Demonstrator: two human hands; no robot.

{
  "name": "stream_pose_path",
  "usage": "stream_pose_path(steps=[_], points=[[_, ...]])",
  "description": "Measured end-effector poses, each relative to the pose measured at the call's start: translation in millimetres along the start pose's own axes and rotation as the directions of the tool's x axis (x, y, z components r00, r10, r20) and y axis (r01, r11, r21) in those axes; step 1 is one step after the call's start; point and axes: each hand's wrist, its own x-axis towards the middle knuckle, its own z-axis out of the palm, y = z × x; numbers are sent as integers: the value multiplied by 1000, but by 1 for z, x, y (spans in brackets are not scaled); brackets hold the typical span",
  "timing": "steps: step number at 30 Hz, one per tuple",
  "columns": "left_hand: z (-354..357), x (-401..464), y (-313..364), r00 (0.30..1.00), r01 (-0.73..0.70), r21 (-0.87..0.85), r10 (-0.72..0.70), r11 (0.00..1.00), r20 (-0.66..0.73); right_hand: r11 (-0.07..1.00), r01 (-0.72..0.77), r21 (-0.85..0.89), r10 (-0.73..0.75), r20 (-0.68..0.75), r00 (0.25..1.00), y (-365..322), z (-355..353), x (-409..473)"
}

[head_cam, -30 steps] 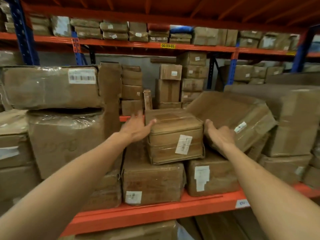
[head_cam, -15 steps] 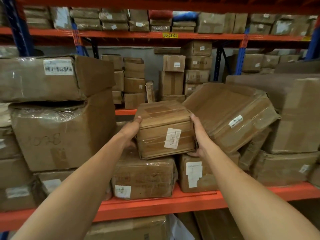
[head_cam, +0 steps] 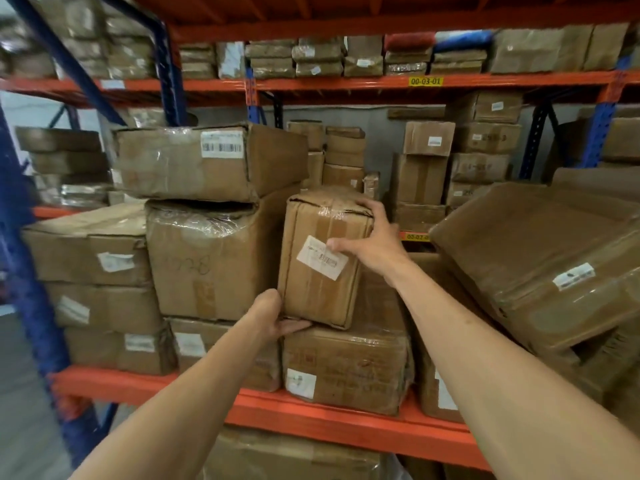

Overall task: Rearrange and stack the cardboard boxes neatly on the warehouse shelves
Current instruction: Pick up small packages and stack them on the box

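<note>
While the small brown cardboard box wrapped in clear tape (head_cam: 323,254) stands on its end, both hands grip it at opposite corners, which looks meant to control its turn and keep it from toppling. Under its lower left corner the left hand (head_cam: 273,315) cups the bottom edge, fingers curled beneath and thumb against the front face, bearing the weight. At the upper right corner the right hand (head_cam: 372,237) is spread wide, its fingers hooked over the top edge and its thumb lying across the white barcode label (head_cam: 322,257), steadying the tall face. Just below the left hand sits a squat taped brown box (head_cam: 346,368) on the orange steel shelf beam (head_cam: 311,415), apparently the resting place. Left of that hand a tall plastic-wrapped carton (head_cam: 211,261) forms a wall to butt against. Right of the right hand, a large flat carton (head_cam: 540,268) leans tilted, likely needing straightening later.
</note>
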Motion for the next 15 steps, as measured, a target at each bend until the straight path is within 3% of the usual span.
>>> stream_pose_path(steps=[2, 4, 6, 8, 10, 15], points=[[-10, -3, 11, 990, -72, 364, 111, 929, -87, 1000, 28, 5, -28, 33, 999, 2, 0, 1], [-13, -10, 24, 939, -170, 757, 336, 631, -69, 997, 70, -16, -69, 82, 994, 5, -8, 1], [-5, -21, 37, 900, -279, 846, 431, 454, 66, 992, 118, -38, -114, 94, 989, 7, -12, -3], [5, -30, 45, 892, -372, 805, 418, 463, 171, 986, 164, -32, -162, 76, 984, 6, -10, -7], [2, -36, 48, 883, -393, 769, 439, 503, 165, 978, 207, -30, -204, 67, 977, 1, -6, -10], [-23, -35, 46, 861, -416, 771, 482, 482, 164, 959, 283, -28, -277, 133, 952, -9, 2, -5]])
